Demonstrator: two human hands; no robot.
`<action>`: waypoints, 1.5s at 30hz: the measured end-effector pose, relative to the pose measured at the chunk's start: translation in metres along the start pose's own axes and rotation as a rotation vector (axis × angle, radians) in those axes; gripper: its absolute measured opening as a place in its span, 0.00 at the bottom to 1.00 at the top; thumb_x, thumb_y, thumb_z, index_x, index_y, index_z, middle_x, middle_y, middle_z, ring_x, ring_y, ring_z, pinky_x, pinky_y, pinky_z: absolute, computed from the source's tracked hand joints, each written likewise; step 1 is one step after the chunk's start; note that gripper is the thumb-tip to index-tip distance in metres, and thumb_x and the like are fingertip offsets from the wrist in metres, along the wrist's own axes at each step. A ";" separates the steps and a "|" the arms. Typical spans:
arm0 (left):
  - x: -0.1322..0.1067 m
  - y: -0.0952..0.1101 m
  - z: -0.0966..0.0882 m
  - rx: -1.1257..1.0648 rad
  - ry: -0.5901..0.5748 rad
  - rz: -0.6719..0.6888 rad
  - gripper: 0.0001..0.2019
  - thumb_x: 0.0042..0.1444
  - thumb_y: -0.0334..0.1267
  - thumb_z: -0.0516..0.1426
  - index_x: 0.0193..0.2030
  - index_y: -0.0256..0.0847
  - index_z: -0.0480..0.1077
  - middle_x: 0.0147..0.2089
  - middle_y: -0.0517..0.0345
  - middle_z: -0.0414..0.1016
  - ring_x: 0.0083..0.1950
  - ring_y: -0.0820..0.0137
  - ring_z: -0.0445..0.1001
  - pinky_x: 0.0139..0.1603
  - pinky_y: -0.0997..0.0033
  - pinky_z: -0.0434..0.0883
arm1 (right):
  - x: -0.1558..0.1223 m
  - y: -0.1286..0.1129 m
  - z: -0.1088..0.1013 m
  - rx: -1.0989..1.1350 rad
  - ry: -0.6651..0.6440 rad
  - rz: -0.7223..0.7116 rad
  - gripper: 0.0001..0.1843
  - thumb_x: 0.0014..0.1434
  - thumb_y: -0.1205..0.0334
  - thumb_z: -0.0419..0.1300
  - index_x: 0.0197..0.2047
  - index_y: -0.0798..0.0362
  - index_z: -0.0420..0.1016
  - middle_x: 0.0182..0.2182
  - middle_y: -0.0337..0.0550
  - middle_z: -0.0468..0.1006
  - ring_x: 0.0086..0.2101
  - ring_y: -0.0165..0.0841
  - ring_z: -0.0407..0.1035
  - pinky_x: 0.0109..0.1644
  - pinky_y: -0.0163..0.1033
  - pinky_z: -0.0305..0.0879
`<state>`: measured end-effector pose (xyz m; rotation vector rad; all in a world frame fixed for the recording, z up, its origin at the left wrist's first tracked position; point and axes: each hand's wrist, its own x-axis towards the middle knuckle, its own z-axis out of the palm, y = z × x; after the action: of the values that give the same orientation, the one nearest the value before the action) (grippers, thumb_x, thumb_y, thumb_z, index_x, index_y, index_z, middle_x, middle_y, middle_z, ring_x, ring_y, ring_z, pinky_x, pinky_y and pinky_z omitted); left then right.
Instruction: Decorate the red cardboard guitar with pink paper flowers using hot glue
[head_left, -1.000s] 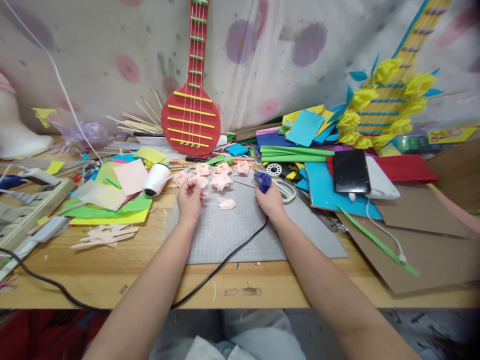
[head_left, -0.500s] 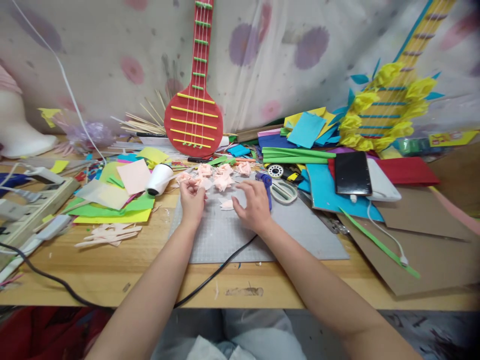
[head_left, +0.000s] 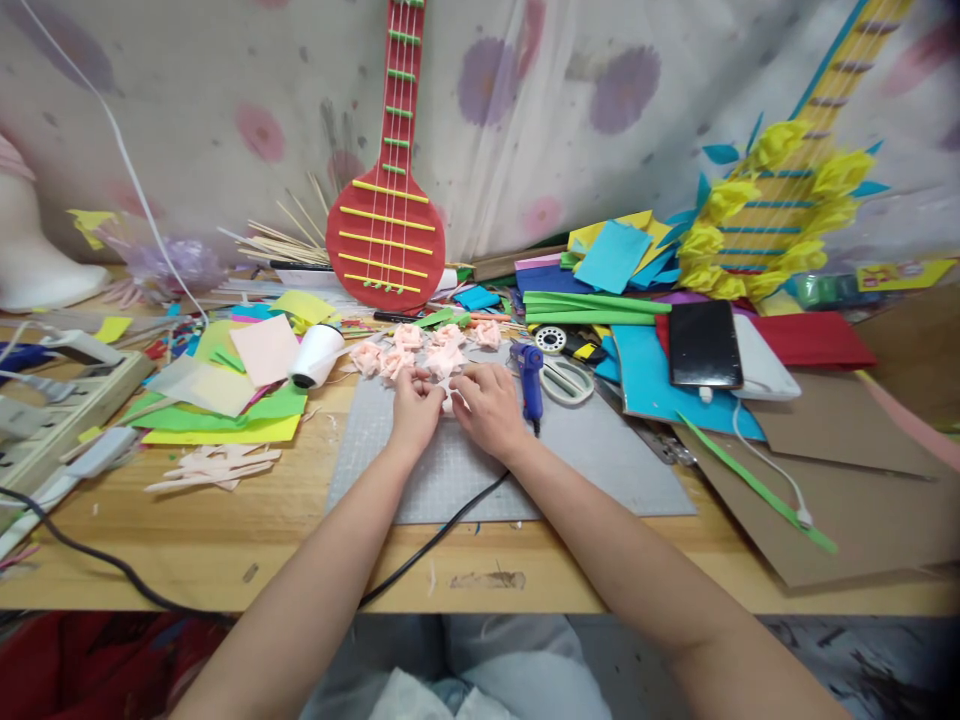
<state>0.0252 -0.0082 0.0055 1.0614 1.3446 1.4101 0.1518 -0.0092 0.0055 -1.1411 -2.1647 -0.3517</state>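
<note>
My left hand and my right hand meet over the grey cutting mat, fingertips pinched together. Between them is a small pale pink paper piece, mostly hidden by the fingers. Just beyond my fingertips lies a cluster of pale pink paper flowers. A blue hot glue gun stands right beside my right hand, nozzle pointing left.
Scissors lie right of the glue gun. A white thread cone and coloured paper sheets are on the left. A black cable crosses the mat's front. Behind leans a red paper instrument; a phone is at right.
My left hand has moved right and my right hand slightly left, so they now meet. The pale piece on the mat is now at my fingers. The glue gun shows more fully.
</note>
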 end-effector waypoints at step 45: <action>0.001 0.000 -0.016 0.786 -0.147 0.646 0.49 0.43 0.35 0.61 0.67 0.42 0.34 0.53 0.47 0.66 0.49 0.64 0.68 0.50 0.61 0.66 | 0.020 0.005 -0.001 1.361 0.099 0.820 0.12 0.40 0.54 0.66 0.22 0.52 0.70 0.28 0.37 0.72 0.35 0.32 0.67 0.44 0.41 0.63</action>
<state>0.0096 -0.0112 0.0050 2.2256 1.5557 1.1869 0.1480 0.0054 0.0188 -0.9405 -1.1335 1.1973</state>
